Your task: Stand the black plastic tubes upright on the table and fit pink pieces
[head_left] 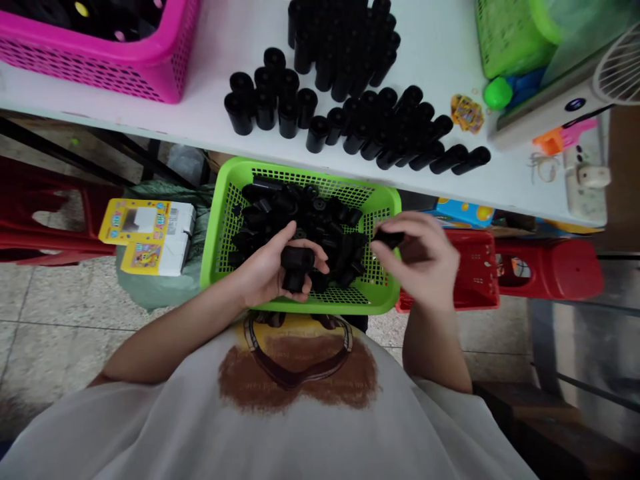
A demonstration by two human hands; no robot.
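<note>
Landmark: lime-green plastic basket with perforated walls [305,307], just in front of the person's torso. Loose short black cylinders, hard plastic by their look [320,205], lie jumbled inside it at all angles.

Left hand [270,267] over the basket's near half, fingers curled loosely round a stubby, smooth black tube piece [299,258]; a second piece seems to sit against it, though the two may be one. Right hand [427,257] at the basket's right end, thumb and fingertips pinching a small dark black part [389,238], its shape mostly hidden.

Beyond the basket's far rim, on a flat white table [425,40], upright black cylinders in close clusters [345,53].

Handling, by judgement: light, stiff, not fragile. Smooth round sides could roll or slip if pinched near an end. Best hold: thumb and fingers opposed across the barrel at mid-length, ends left free. Inside the basket, crowding leaves little finger room; uppermost pieces offer easiest purchase. Beyond it, standing ones would be safest lifted from a cluster's edge; a nudge might topple neighbours.
</note>
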